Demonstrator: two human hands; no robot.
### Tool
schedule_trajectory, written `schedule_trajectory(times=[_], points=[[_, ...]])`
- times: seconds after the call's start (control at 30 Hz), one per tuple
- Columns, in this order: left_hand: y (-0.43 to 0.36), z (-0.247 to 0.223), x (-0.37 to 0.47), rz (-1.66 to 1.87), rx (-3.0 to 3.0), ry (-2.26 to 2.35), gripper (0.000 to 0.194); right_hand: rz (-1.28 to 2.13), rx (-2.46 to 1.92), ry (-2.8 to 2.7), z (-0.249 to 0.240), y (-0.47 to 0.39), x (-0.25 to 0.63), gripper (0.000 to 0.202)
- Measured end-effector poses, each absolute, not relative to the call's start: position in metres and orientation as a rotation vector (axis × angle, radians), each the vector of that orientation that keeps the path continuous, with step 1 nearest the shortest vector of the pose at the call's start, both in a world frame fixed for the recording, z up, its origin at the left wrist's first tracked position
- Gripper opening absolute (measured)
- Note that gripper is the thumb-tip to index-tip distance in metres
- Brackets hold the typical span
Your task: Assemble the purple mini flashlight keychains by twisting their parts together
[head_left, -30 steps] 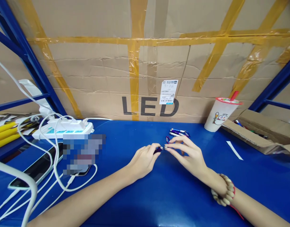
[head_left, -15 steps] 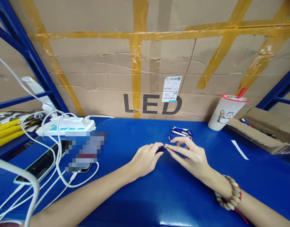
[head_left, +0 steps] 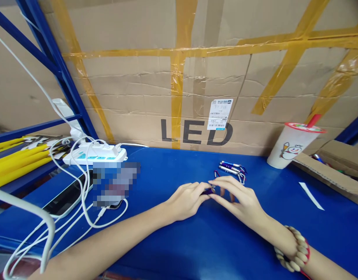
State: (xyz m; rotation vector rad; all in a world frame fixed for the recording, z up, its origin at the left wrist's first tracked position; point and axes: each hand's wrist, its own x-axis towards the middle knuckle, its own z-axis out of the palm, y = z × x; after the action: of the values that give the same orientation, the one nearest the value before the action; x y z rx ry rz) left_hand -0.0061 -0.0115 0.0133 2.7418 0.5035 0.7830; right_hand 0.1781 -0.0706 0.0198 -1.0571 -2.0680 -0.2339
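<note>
My left hand (head_left: pixel 188 201) pinches a small dark purple tube (head_left: pixel 207 191), apparently the body of a keychain flashlight, between thumb and fingers. At the tube's right end, a small round silvery piece (head_left: pixel 213 189) shows by the fingertips of my right hand (head_left: pixel 240 198). Thumb and forefinger of that hand close in on the piece; whether it is joined to the tube cannot be made out. Just beyond the fingers lies a group of several slim keychain flashlights (head_left: pixel 230 168), blue, purple and silver, with carabiner clips. A small red clip (head_left: pixel 216 174) is beside them.
A white power strip (head_left: pixel 94 153) with looping cables and a phone (head_left: pixel 69 196) are on the left. At right stand a drink cup (head_left: pixel 294 146) with a red straw and an open cardboard box (head_left: pixel 327 171), near a white strip (head_left: pixel 311 196). A large carton (head_left: pixel 132 89) backs the blue table.
The camera has turned, so the scene sits further right and a bit lower. Both hands stay together at the tube; the round silvery piece shows more clearly between the fingertips.
</note>
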Motion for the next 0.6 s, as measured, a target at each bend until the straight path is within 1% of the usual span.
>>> schedule_trajectory(times=[0.17, 0.3, 0.37, 0.43, 0.5, 0.53, 0.6], points=[[-0.016, 0.012, -0.007, 0.844, 2.813, 0.496, 0.020, -0.301, -0.977, -2.051, 0.017, -0.070, 0.179, 0.018], [-0.022, 0.021, -0.003, 0.948, 2.936, 0.626, 0.022, -0.305, -0.992, -1.975, 0.021, -0.071, 0.176, 0.012], [-0.029, 0.035, -0.003, 1.139, 2.958, 0.744, 0.022, -0.270, -1.027, -1.925, 0.024, -0.072, 0.176, 0.012], [-0.041, 0.050, -0.007, 1.456, 2.849, 0.824, 0.019, -0.247, -1.060, -1.888, 0.025, -0.072, 0.177, 0.014], [-0.063, 0.058, -0.015, 1.725, 2.692, 0.794, 0.014, -0.256, -1.083, -1.882, 0.025, -0.071, 0.179, 0.016], [-0.077, 0.056, -0.020, 1.792, 2.644, 0.736, 0.014, -0.278, -1.091, -1.897, 0.025, -0.071, 0.180, 0.017], [-0.111, 0.041, -0.028, 1.695, 2.692, 0.592, 0.022, -0.351, -1.100, -1.951, 0.024, -0.070, 0.182, 0.018]])
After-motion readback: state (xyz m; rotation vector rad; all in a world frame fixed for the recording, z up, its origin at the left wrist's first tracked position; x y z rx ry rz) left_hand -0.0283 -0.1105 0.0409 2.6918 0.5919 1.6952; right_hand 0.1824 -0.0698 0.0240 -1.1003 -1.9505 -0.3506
